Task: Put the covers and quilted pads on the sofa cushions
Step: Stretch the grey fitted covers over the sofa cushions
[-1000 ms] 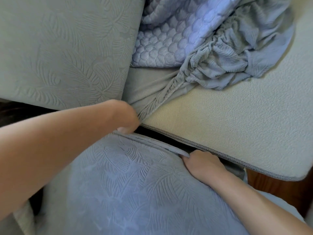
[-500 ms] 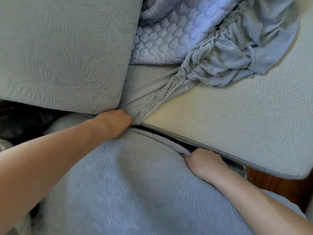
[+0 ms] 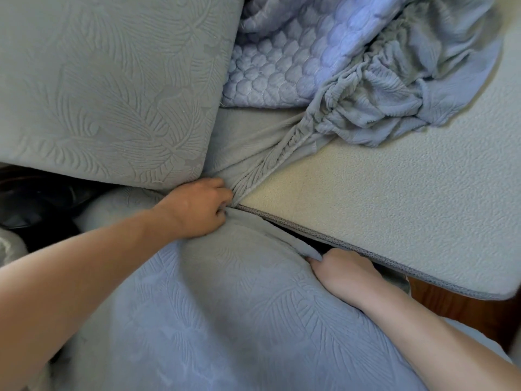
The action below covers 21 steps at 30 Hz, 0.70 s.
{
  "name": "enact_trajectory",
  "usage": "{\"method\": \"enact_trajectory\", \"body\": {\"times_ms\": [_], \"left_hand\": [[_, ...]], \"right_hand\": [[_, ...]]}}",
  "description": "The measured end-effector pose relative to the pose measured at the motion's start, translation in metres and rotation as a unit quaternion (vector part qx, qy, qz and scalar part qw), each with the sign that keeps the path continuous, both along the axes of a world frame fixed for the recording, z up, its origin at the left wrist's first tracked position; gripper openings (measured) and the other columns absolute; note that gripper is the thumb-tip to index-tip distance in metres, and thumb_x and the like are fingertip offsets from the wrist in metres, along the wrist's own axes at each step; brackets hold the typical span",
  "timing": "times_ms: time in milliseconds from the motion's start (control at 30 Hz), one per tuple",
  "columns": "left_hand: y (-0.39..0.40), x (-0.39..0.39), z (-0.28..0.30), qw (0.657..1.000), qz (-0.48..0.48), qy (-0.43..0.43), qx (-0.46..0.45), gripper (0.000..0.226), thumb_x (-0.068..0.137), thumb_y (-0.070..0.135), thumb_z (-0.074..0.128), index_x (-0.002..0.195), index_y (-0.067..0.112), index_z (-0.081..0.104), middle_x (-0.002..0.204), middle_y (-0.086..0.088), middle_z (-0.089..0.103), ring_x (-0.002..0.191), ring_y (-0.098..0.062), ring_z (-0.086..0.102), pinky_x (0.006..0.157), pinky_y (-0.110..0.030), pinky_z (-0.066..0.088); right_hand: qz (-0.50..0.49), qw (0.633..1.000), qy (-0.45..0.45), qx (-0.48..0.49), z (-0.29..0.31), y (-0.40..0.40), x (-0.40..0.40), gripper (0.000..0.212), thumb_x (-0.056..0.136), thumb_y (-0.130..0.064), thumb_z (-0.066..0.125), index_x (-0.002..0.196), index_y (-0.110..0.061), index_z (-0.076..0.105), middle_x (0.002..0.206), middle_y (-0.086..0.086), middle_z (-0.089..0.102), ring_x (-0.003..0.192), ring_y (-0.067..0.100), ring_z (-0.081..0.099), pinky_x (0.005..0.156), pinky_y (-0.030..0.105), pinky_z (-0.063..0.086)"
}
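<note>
grey-blue leaf-embossed cover [image 3: 225,320], lavender scale-quilted pad [image 3: 287,60], cream pebbled mat [image 3: 408,193] with grey edging

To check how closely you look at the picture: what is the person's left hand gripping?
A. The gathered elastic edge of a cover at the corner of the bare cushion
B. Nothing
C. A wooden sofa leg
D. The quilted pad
A: the left hand pinches the gathered elastic edge where it meets the corner of the bare cushion; the quilted pad lies apart.
</note>
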<state>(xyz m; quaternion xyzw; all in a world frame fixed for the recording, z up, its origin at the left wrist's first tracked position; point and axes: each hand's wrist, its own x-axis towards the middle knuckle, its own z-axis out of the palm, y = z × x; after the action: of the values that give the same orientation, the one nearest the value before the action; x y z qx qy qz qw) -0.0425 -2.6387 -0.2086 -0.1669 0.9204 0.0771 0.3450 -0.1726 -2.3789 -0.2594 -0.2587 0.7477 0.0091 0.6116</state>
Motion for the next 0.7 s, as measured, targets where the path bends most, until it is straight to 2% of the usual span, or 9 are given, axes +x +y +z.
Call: {"method": "enact_trajectory", "body": {"times_ms": [100, 133, 200, 267, 333, 433, 500, 600, 700], "left_hand": [[-0.01, -0.01, 0.01, 0.987, 0.096, -0.094, 0.086, 0.029, 0.09, 0.038, 0.051, 0.071, 0.019, 0.06, 0.11, 0.003, 0.064, 0.101, -0.018, 0.06, 0.093, -0.032, 0.046], [-0.011, -0.015, 0.015, 0.982, 0.109, -0.11, 0.106, 0.033, 0.088, 0.042, 0.047, 0.075, 0.016, 0.064, 0.108, 0.002, 0.067, 0.1, -0.017, 0.061, 0.094, -0.036, 0.047], [-0.008, -0.021, 0.022, 0.977, 0.114, -0.123, 0.132, 0.029, 0.092, 0.045, 0.05, 0.084, 0.02, 0.061, 0.09, 0.005, 0.068, 0.087, -0.016, 0.062, 0.081, -0.034, 0.05], [0.01, -0.033, 0.022, 0.985, 0.024, -0.081, 0.148, 0.019, 0.097, 0.046, 0.054, 0.103, 0.029, 0.06, 0.095, 0.013, 0.064, 0.088, -0.01, 0.059, 0.075, -0.027, 0.047], [0.033, -0.044, 0.011, 0.982, -0.067, -0.05, 0.169, 0.029, 0.097, 0.045, 0.056, 0.124, 0.033, 0.06, 0.117, 0.017, 0.058, 0.108, -0.006, 0.054, 0.088, -0.027, 0.046], [0.049, -0.052, -0.003, 0.981, -0.139, -0.056, 0.119, 0.008, 0.095, 0.027, 0.06, 0.1, 0.025, 0.065, 0.111, 0.009, 0.053, 0.104, -0.017, 0.057, 0.079, -0.035, 0.05], [0.056, -0.049, 0.008, 0.984, -0.162, 0.021, 0.072, 0.012, 0.089, 0.01, 0.053, 0.089, 0.022, 0.055, 0.097, 0.004, 0.053, 0.089, -0.021, 0.058, 0.068, -0.036, 0.049], [0.081, -0.016, 0.057, 0.98, -0.086, 0.143, 0.113, 0.023, 0.075, -0.001, 0.047, 0.085, 0.02, 0.04, 0.082, 0.0, 0.05, 0.07, -0.024, 0.051, 0.056, -0.034, 0.04], [0.107, 0.034, 0.1, 0.975, -0.016, 0.155, 0.159, 0.011, 0.094, 0.005, 0.046, 0.086, 0.011, 0.05, 0.088, 0.0, 0.051, 0.075, -0.022, 0.049, 0.065, -0.037, 0.046]], "right_hand": [[0.007, 1.0, -0.003, 0.003, 0.0, -0.001, 0.0, 0.049, 0.1, -0.057, 0.035, 0.106, -0.019, 0.064, 0.12, 0.008, 0.066, 0.107, 0.028, 0.061, 0.085, 0.032, 0.047], [0.009, 1.0, -0.003, 0.002, 0.001, -0.001, 0.0, 0.047, 0.1, -0.057, 0.035, 0.104, -0.02, 0.064, 0.119, 0.008, 0.067, 0.106, 0.027, 0.062, 0.084, 0.031, 0.047], [0.01, 1.0, -0.003, -0.002, 0.001, 0.0, 0.001, 0.044, 0.099, -0.057, 0.035, 0.098, -0.022, 0.062, 0.117, 0.007, 0.067, 0.104, 0.027, 0.062, 0.082, 0.031, 0.047], [0.01, 1.0, -0.002, -0.005, 0.002, 0.0, 0.001, 0.046, 0.098, -0.059, 0.036, 0.096, -0.022, 0.063, 0.116, 0.007, 0.068, 0.103, 0.027, 0.062, 0.081, 0.031, 0.047], [0.01, 1.0, 0.003, -0.01, 0.003, 0.0, 0.0, 0.049, 0.098, -0.061, 0.037, 0.101, -0.021, 0.065, 0.116, 0.008, 0.067, 0.105, 0.027, 0.062, 0.08, 0.031, 0.046], [0.005, 1.0, 0.001, -0.014, 0.005, 0.0, -0.001, 0.051, 0.097, -0.061, 0.038, 0.104, -0.02, 0.067, 0.114, 0.007, 0.068, 0.102, 0.027, 0.063, 0.075, 0.031, 0.044], [-0.005, 1.0, -0.004, -0.006, 0.004, 0.0, -0.003, 0.052, 0.096, -0.063, 0.04, 0.105, -0.019, 0.067, 0.112, 0.007, 0.068, 0.102, 0.027, 0.063, 0.073, 0.03, 0.043], [-0.024, 1.0, -0.012, 0.009, 0.004, 0.0, -0.006, 0.048, 0.092, -0.064, 0.046, 0.091, -0.02, 0.066, 0.101, 0.005, 0.067, 0.095, 0.027, 0.064, 0.065, 0.029, 0.042], [-0.022, 0.999, -0.034, 0.003, 0.004, 0.0, -0.007, 0.035, 0.084, -0.059, 0.046, 0.081, -0.026, 0.057, 0.091, -0.002, 0.063, 0.085, 0.02, 0.06, 0.059, 0.027, 0.038]]}}
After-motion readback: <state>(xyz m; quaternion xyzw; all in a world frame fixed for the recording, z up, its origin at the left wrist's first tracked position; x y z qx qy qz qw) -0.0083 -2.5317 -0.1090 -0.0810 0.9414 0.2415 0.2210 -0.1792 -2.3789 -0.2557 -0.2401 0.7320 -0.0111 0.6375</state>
